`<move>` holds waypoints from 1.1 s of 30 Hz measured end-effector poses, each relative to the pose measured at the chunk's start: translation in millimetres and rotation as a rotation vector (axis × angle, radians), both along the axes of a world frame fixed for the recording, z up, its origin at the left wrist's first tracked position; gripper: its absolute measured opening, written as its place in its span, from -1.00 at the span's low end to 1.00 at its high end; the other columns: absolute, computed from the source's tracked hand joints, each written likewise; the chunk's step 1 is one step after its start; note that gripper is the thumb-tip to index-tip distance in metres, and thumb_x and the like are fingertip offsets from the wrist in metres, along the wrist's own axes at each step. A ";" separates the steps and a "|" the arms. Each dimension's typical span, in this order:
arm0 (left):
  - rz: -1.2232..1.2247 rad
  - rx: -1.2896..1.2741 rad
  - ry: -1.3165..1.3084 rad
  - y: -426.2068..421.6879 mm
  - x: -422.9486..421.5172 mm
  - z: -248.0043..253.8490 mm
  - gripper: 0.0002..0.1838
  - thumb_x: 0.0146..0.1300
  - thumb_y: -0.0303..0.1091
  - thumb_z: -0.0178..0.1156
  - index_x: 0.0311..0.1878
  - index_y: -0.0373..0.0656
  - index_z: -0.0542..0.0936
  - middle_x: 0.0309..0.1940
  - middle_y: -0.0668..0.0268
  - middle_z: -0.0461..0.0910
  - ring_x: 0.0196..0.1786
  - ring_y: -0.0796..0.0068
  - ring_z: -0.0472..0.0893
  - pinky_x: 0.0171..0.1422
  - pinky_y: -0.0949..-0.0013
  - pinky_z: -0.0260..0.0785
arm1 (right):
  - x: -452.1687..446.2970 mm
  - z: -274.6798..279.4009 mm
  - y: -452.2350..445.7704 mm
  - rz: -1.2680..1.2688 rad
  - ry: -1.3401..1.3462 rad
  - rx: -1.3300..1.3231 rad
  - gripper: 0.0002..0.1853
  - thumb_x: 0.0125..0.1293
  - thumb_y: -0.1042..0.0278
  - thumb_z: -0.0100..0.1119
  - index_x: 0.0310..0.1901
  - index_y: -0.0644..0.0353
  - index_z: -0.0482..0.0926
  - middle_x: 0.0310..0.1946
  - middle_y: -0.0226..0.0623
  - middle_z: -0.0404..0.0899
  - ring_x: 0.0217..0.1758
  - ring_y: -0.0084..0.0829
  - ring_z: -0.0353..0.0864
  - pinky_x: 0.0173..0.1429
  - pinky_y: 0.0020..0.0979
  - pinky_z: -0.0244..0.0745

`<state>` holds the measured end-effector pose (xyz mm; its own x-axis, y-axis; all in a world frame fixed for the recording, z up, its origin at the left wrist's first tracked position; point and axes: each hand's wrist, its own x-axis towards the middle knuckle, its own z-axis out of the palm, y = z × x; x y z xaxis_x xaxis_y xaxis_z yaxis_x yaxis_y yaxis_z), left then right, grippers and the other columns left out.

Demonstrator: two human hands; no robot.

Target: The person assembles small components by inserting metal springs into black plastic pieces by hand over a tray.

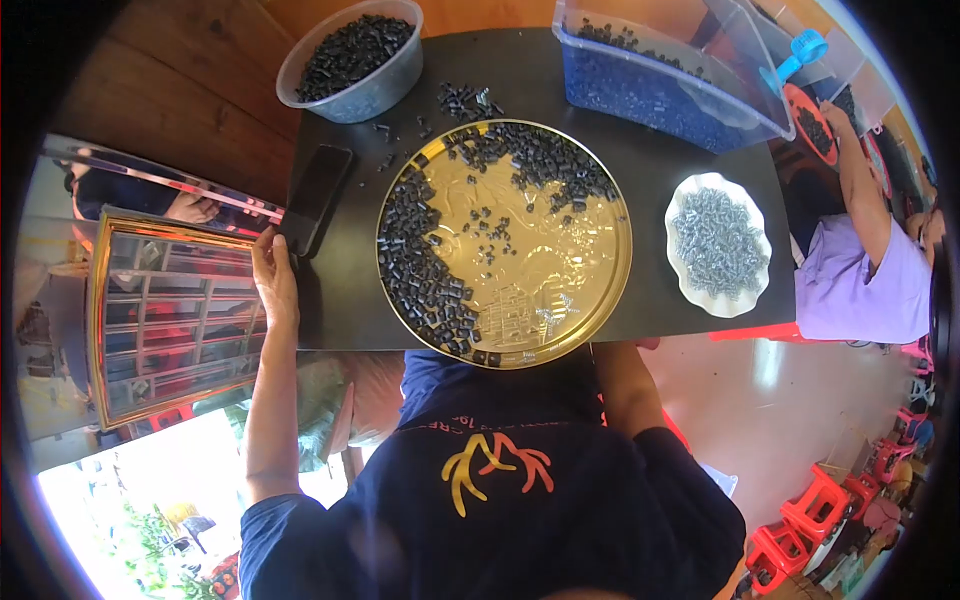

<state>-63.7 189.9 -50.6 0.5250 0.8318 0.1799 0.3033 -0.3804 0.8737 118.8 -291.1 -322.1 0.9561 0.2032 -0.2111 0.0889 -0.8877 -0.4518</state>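
My left hand point(275, 278) rests at the left edge of the dark table, its fingers stretched out and apparently holding nothing. Close to its fingertips lies a black smartphone point(320, 199); whether they touch it I cannot tell. My right forearm point(628, 388) runs under the front edge of the table, which hides the hand. In front of me a round golden tray point(560, 290) overhangs that edge slightly. Small black tube-shaped pieces point(425, 290) are heaped along its left and far sides, with a loose cluster near its middle.
A round tub point(383, 88) of black pieces stands at the back left. At the back right is a clear blue-tinted bin point(660, 100). A white scalloped dish point(744, 303) holds small clear pieces. On the right, another person's arm point(862, 200) reaches toward a red plate point(812, 130).
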 end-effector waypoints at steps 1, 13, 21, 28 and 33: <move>-0.007 -0.019 -0.006 2.0 0.7 -1.6 -0.52 0.47 -0.13 0.09 0.29 -0.24 0.41 0.14 0.17 0.51 0.17 0.39 0.47 0.30 0.35 0.26 | -2.3 -1.6 0.3 -0.010 -0.002 -0.006 -0.59 0.33 0.11 0.20 0.03 0.30 0.56 -0.07 -0.06 0.65 0.06 -0.20 0.61 0.20 -0.13 0.47; 0.062 0.032 0.053 -8.1 7.9 8.6 -0.46 0.49 -0.06 0.06 0.35 -0.23 0.33 0.17 0.13 0.48 0.20 0.35 0.44 0.33 0.32 0.23 | -8.6 -4.8 -11.0 -0.036 -0.022 -0.025 -0.58 0.33 0.10 0.20 0.04 0.30 0.56 -0.06 -0.05 0.64 0.09 -0.19 0.60 0.21 -0.12 0.46; 0.077 -0.022 0.008 -3.7 7.1 5.5 -0.43 0.48 -0.04 0.06 0.36 -0.25 0.32 0.15 0.16 0.47 0.20 0.37 0.43 0.33 0.34 0.21 | -6.6 -5.3 -9.4 -0.039 -0.018 -0.030 -0.57 0.33 0.09 0.20 0.04 0.30 0.55 -0.05 -0.04 0.64 0.10 -0.18 0.59 0.23 -0.11 0.44; 0.101 -0.014 -0.018 -4.0 8.4 5.6 -0.46 0.48 -0.06 0.08 0.34 -0.25 0.34 0.14 0.19 0.48 0.19 0.41 0.43 0.33 0.37 0.20 | -7.1 -5.1 -10.2 -0.051 -0.016 -0.036 -0.56 0.33 0.09 0.20 0.05 0.29 0.55 -0.05 -0.04 0.63 0.11 -0.18 0.58 0.24 -0.11 0.43; 0.092 -0.032 -0.028 -8.3 11.5 8.9 -0.47 0.48 -0.08 0.08 0.33 -0.26 0.36 0.13 0.20 0.48 0.18 0.42 0.43 0.33 0.38 0.20 | -8.7 -5.5 -12.3 -0.048 -0.016 -0.036 -0.56 0.33 0.08 0.20 0.06 0.29 0.55 -0.04 -0.03 0.63 0.12 -0.17 0.58 0.24 -0.11 0.42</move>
